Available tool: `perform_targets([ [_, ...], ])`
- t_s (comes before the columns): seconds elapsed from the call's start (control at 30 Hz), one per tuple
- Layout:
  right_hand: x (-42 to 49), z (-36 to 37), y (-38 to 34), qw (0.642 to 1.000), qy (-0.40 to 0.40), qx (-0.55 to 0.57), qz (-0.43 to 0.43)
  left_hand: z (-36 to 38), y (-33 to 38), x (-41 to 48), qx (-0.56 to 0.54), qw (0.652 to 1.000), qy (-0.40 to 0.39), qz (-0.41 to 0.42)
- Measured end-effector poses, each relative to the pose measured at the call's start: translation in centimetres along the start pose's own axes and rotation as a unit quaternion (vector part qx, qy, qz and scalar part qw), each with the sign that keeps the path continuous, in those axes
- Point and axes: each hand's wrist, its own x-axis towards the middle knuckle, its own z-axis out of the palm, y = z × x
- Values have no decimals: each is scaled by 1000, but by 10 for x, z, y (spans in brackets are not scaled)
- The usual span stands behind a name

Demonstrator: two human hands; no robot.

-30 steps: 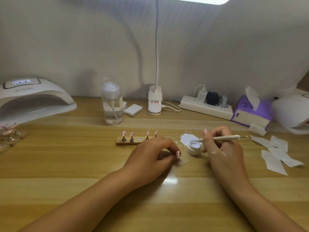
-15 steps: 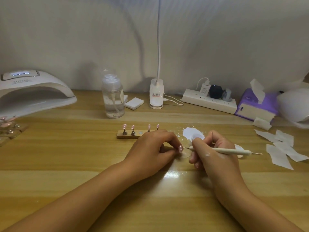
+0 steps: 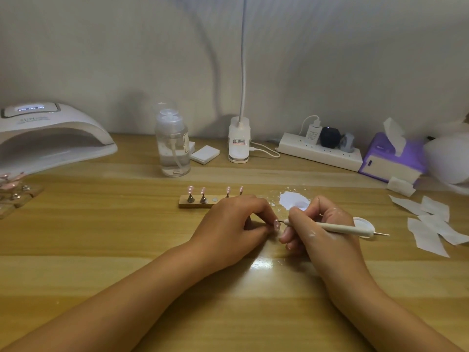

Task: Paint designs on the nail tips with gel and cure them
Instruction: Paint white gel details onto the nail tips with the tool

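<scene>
Centre of wooden table: L hand down on the top, fingers curled, thumb + forefinger pinching a pink nail tip w/ white dots on it. Right beside it, R hand wrapped round a cream dotting pen in a writing grip, fine metal point touching the nail tip, other end w/ a second metal point sticking out to the right. White smears on back of R hand. Behind the pen, partly hidden by it, small white gel pot. Just behind the hands, white patch on the table w/ small flecks round it; paper or gel, can't tell. Left of that, wooden holder strip w/ four pink tips upright on metal stands, one grey round spot btwn 2nd and 3rd; right end hidden by L hand. Far left, UV nail lamp, display lit, and at the edge more tips on holders — blurred. Along the back wall: clear pump bottle, flat white pad, clip lamp base w/ gooseneck going up out of view, power strip w/ plugs in it, purple tissue box. Right side, cut white wipes scattered, well apart from the hands; blurred white rounded object at the edge — can't tell what.
</scene>
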Motion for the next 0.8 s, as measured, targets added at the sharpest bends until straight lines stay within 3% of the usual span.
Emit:
perform_targets([
  [0.8,0,-1,2,1000,24,-9,5,0,0,1,-2,1000,1,7],
])
